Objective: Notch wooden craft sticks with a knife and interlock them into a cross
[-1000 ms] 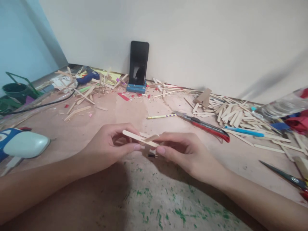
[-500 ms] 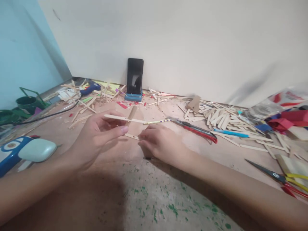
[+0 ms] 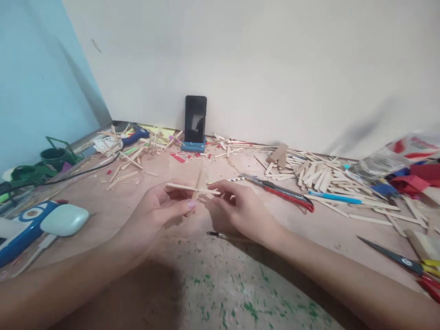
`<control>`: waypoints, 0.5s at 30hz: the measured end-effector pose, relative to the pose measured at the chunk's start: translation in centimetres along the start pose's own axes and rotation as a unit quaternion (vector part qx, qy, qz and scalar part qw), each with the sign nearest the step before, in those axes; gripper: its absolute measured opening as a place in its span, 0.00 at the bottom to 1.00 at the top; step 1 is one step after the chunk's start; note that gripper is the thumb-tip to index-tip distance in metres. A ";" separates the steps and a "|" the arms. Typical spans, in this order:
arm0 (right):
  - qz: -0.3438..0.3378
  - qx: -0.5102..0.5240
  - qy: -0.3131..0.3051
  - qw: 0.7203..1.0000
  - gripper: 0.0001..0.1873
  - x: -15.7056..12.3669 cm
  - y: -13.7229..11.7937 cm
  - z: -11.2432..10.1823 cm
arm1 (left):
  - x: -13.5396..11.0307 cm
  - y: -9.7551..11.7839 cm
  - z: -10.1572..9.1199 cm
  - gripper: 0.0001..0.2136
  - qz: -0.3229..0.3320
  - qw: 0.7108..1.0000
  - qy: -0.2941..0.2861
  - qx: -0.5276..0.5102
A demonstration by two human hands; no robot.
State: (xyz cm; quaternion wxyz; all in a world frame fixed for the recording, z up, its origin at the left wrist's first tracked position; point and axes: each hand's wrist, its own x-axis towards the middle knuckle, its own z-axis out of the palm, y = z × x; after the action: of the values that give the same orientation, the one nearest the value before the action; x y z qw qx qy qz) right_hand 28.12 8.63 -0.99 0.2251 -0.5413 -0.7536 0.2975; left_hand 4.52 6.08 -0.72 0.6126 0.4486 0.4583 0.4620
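My left hand [image 3: 163,206] is closed, pinching pale wooden craft sticks [image 3: 181,186] between thumb and fingers above the table. One stick lies nearly level, and another crosses it, pointing up and away. Just to the right, my right hand [image 3: 245,207] has its thumb and fingers curled around the end of a short wooden stick [image 3: 213,192], which meets the crossed ones. Whether the pieces are joined cannot be made out. A thin dark-tipped tool [image 3: 213,234] lies on the table below my right hand, partly hidden by it.
Behind my right hand lies a red-and-black utility knife [image 3: 282,192]. Further right are a blue pen [image 3: 335,197], a heap of craft sticks [image 3: 318,174] and scissors [image 3: 407,262]. A phone [image 3: 195,120] stands at the back; a blue glue gun [image 3: 136,136] lies left of it.
My right hand has raised a short stick from near the tabletop to the sticks in my left hand. The two hands are closer together. The view has tilted slightly.
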 end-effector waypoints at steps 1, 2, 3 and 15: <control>0.000 0.023 0.014 1.000 0.20 0.0 0.3 0.0 | 0.2 -0.3 0.0 0.19 0.000 1.000 0.002 -0.002; -0.001 0.046 0.024 0.999 0.19 0.0 0.6 0.0 | 0.4 -0.6 0.0 0.19 0.001 1.000 0.003 -0.002; -0.001 0.067 0.032 0.997 0.19 0.0 0.8 0.0 | 0.6 -0.8 -0.1 0.20 0.003 1.000 0.004 -0.002; -0.018 0.266 -0.004 0.964 0.13 -0.6 1.5 0.0 | 1.4 -2.2 -1.8 0.18 0.032 0.998 -0.043 0.024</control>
State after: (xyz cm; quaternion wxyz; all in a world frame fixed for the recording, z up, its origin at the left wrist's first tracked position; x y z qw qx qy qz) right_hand 29.34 8.37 -2.02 0.3635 -0.4472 -0.6575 0.4853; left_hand 3.33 7.26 -3.34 0.6054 0.4971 0.4279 0.4508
